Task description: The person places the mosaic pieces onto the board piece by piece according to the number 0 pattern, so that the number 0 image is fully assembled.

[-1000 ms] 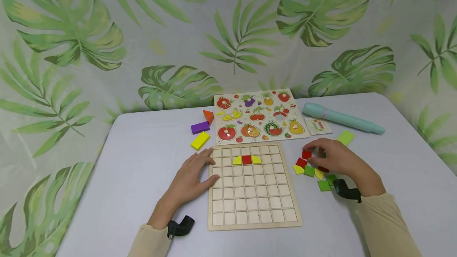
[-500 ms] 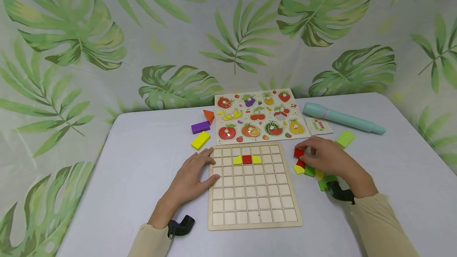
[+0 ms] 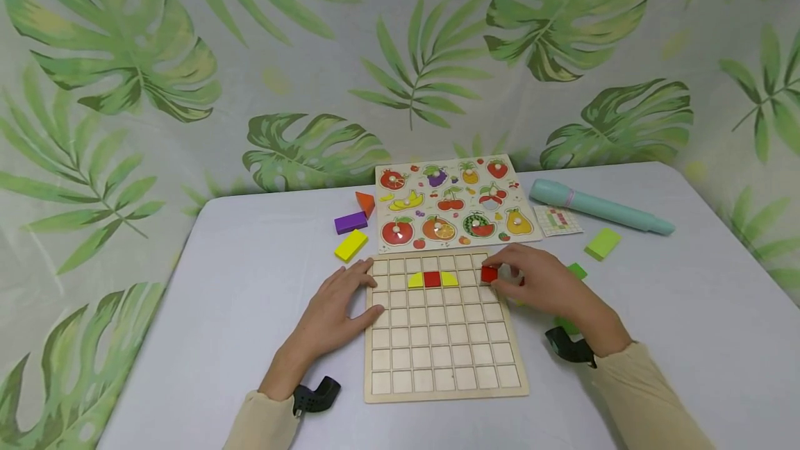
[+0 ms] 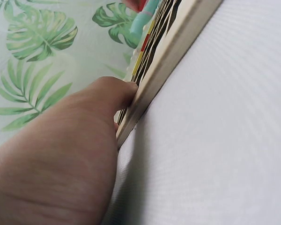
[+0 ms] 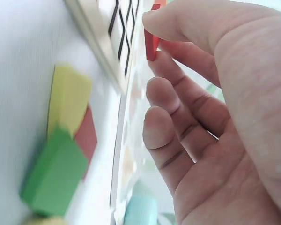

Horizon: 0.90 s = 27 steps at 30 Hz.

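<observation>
A wooden grid board (image 3: 445, 398) lies on the table, with a red square tile (image 3: 432, 280) between two yellow quarter-round tiles (image 3: 415, 281) in one row near its far side. My left hand (image 3: 334, 310) rests at the board's left edge; its thumb (image 4: 124, 91) lies on the rim in the left wrist view. Between thumb and fingertips my right hand (image 3: 544, 280) pinches another red square tile (image 3: 489, 274), over the board's upper right cells. The right wrist view shows this tile (image 5: 151, 42) on edge, its other fingers loosely curled beneath.
Right of the board are loose tiles, partly hidden by my right hand: green (image 5: 56, 171), yellow (image 5: 68, 96) and red (image 5: 86, 136). Behind lie a fruit peg puzzle (image 3: 459, 203), a pattern card (image 3: 558, 221) and a teal tube (image 3: 600, 208). Purple (image 3: 351, 223) and yellow (image 3: 351, 246) blocks sit left.
My right hand has moved left from the loose tiles to the board's upper right, carrying a red square tile. The left hand and the board have stayed put.
</observation>
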Available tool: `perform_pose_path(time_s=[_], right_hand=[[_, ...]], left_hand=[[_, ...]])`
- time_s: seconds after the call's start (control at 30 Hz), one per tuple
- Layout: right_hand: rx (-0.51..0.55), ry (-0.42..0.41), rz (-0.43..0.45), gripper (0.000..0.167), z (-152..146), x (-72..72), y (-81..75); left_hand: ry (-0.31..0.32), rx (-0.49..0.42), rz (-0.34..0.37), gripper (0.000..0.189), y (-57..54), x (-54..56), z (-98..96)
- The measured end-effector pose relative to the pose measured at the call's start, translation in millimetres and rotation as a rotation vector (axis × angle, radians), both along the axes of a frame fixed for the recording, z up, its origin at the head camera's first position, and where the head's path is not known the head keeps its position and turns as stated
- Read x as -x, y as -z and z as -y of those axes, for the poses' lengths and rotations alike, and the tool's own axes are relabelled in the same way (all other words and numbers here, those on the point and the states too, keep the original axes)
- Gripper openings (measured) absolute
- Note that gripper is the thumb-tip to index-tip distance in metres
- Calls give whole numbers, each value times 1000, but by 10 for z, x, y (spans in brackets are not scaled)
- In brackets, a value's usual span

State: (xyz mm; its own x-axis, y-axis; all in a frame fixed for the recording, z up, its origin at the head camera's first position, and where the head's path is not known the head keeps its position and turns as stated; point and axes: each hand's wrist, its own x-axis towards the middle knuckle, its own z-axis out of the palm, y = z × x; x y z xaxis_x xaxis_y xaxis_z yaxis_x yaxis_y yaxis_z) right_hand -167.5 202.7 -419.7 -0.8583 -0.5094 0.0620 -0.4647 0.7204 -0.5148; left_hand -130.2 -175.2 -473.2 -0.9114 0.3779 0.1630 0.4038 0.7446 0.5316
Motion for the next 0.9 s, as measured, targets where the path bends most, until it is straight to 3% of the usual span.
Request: perform_pose_path(time_s=[0.5,0.9], right_hand=[[-36,-45,47,27,431,-124,48],[-64,-97,-20,21,538,-166,125]], left_hand=[[1,15,-3,36,10,8,15],[3,8,-3,36,12,9,8]])
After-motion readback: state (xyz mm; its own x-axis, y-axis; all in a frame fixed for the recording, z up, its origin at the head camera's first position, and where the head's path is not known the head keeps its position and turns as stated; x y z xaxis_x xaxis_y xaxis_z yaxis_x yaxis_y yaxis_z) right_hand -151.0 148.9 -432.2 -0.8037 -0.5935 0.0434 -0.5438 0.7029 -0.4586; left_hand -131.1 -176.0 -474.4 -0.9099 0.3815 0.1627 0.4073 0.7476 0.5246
